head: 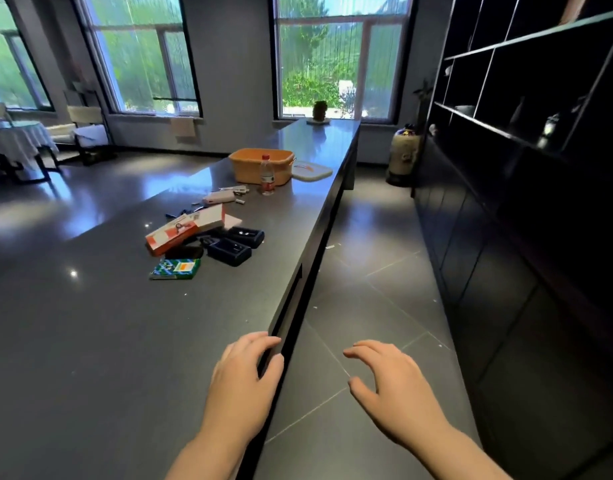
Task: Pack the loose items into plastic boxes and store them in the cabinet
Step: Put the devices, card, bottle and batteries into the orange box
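Loose items lie in a cluster on the long dark counter [90, 323]: a green box [175, 269], an orange-and-white box [172, 235], two dark cases [236, 244], a white device [219, 197] and small bits. Farther along stands an orange plastic box [262, 166] with its white lid [311, 170] lying beside it. A clear water bottle [267, 174] stands in front of the box. My left hand [246, 379] rests over the counter's near edge, fingers relaxed, holding nothing. My right hand [391, 386] hovers over the aisle floor, fingers loosely spread and empty.
A dark cabinet [506, 254] with open shelves above and closed doors below lines the right side of a tiled aisle. A small potted plant [320, 110] sits at the counter's far end. A large jar [403, 155] stands on the floor. Chairs and a table are far left.
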{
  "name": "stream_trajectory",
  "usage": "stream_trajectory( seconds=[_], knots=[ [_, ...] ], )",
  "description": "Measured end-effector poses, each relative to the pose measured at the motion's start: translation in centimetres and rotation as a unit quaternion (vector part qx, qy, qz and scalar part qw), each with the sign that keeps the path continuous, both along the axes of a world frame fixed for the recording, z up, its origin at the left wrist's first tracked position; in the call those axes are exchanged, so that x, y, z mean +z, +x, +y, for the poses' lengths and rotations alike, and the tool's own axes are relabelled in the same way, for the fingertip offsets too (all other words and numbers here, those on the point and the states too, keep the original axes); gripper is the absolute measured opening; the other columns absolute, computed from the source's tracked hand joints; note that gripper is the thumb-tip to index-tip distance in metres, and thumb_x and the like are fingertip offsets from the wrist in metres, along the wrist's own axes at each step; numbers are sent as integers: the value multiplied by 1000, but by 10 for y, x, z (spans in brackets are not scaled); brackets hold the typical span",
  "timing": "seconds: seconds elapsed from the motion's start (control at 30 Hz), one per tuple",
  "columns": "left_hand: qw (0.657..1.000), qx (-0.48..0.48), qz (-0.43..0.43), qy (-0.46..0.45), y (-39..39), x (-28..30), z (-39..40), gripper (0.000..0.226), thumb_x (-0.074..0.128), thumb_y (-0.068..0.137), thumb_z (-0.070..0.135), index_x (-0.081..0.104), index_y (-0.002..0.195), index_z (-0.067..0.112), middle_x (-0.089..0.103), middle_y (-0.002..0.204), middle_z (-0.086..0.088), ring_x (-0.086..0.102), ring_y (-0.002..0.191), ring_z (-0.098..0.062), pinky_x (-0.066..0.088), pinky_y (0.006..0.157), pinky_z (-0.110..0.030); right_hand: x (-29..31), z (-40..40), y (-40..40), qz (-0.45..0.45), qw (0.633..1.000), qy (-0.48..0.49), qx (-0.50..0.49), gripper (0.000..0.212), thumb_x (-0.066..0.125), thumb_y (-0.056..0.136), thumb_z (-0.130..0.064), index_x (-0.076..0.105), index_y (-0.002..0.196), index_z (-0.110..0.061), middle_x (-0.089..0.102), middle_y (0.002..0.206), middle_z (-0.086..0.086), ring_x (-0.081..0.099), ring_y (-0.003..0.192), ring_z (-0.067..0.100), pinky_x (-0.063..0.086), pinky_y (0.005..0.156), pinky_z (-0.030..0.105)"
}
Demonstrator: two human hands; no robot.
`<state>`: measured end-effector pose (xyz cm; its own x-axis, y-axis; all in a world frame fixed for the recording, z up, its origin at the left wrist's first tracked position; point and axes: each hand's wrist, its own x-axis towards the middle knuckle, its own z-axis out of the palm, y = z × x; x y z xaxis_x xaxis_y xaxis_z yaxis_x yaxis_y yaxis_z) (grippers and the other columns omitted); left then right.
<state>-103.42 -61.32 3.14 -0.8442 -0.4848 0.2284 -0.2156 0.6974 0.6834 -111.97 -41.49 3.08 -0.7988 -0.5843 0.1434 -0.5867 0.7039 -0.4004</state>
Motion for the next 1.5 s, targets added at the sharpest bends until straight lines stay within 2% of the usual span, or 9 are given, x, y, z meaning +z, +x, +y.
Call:
stream_trajectory(
  seconds=[0.1, 0.23, 0.47, 0.67, 0.83, 1.0, 1.13, 1.37, 1.5],
  knots=[
    [1000, -2, 3, 1, -54, -2, -5, 25, 54, 91, 31, 62, 114, 34, 49, 121, 24, 41, 118, 0, 30, 98, -21, -5, -1, -52, 2, 1000, -7, -9, 38, 48, 92, -40, 49, 130, -41, 44, 134, -26, 36, 127, -3, 25, 109, 21],
    [1000, -16, -2, -6, -132, -8, 1, 25, 53, 91, 33, 61, 114, 37, 49, 122, 25, 40, 114, 2, 36, 101, -28, -8, 1, -128, 6, 1000, -7, -7, 39, 49, 92, -39, 48, 130, -40, 43, 135, -26, 36, 127, -3, 24, 107, 20],
    [1000, -8, 19, -1, -266, -3, 12, 27, 54, 91, 32, 59, 117, 37, 48, 122, 26, 38, 111, 7, 35, 96, -21, -2, 11, -264, -6, 1000, -12, 1, 40, 48, 92, -39, 45, 131, -41, 42, 134, -28, 40, 124, -3, 31, 102, 16],
    [1000, 5, -6, 16, -342, -17, 3, 28, 55, 91, 32, 59, 117, 37, 47, 123, 25, 40, 116, 5, 34, 102, -23, 2, -8, -348, -11, 999, 2, 46, 41, 48, 92, -38, 45, 132, -40, 42, 134, -30, 39, 124, -5, 29, 98, 13],
    [999, 34, 3, 29, -422, -21, -20, 25, 55, 90, 30, 61, 114, 37, 50, 122, 24, 44, 117, 0, 38, 99, -27, 4, -40, -432, -5, 997, -1, 71, 41, 48, 92, -37, 45, 133, -40, 41, 134, -30, 39, 125, -6, 27, 101, 14],
    [998, 45, 17, 29, -515, -14, -50, 25, 55, 90, 29, 61, 114, 36, 49, 120, 26, 43, 117, 0, 36, 98, -23, 5, -69, -517, -6, 997, 7, 82, 42, 48, 92, -38, 44, 134, -40, 41, 135, -29, 38, 125, -5, 27, 102, 13],
    [999, 35, 17, 29, -584, -7, -71, 24, 55, 90, 31, 61, 112, 37, 50, 121, 26, 44, 114, 0, 39, 97, -26, 9, -89, -587, -4, 997, 8, 77, 42, 48, 93, -39, 43, 134, -40, 41, 134, -29, 40, 124, -5, 28, 101, 13],
    [999, 34, 0, 25, -683, -10, -85, 25, 55, 90, 32, 60, 114, 38, 50, 123, 25, 42, 118, 2, 36, 103, -27, -2, -104, -685, -35, 996, -8, 84, 41, 48, 92, -41, 43, 133, -43, 39, 134, -32, 38, 124, -6, 29, 102, 14],
    [996, 80, -3, 27, -738, -17, -92, 25, 56, 90, 32, 61, 114, 38, 48, 122, 26, 42, 119, 1, 36, 101, -26, -11, -114, -758, -50, 993, -7, 109, 41, 48, 92, -40, 43, 133, -43, 41, 133, -29, 41, 122, -3, 32, 101, 16]
  ],
)
